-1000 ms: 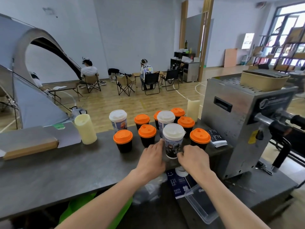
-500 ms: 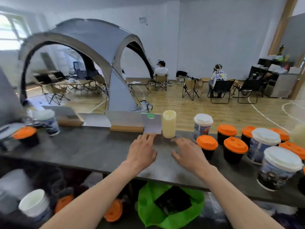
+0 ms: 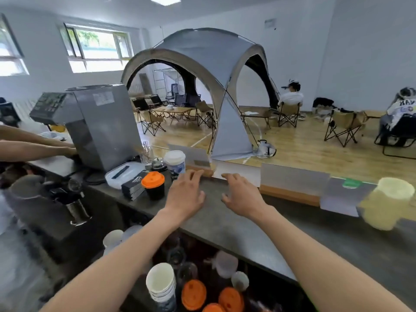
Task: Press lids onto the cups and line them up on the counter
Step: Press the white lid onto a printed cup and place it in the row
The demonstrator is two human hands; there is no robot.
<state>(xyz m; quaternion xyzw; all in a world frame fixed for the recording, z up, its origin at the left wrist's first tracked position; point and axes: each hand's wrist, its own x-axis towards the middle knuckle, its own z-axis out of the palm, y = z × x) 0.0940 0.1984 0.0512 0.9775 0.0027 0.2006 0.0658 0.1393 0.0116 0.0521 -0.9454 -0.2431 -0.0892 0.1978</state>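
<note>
A short black cup with an orange lid (image 3: 153,185) stands on the dark grey counter (image 3: 225,224). Behind it is a taller printed cup with a white lid (image 3: 175,161). My left hand (image 3: 186,194) hovers open over the counter just right of the orange-lidded cup, holding nothing. My right hand (image 3: 242,194) is open beside it, fingers spread, also holding nothing. Below the counter sit a stack of lidless white paper cups (image 3: 161,284) and several loose orange lids (image 3: 193,294).
A steel machine (image 3: 94,122) stands at the counter's left, with another person's forearms (image 3: 36,145) reaching beside it. A clear lidded box (image 3: 125,173), black cards (image 3: 134,186), wooden card holders (image 3: 290,194) and a pale yellow cylinder (image 3: 388,204) sit on the counter.
My view has swung left, away from the group of lidded cups and the right-hand machine. Both hands let go of the white-lidded cup and moved left along the counter, open.
</note>
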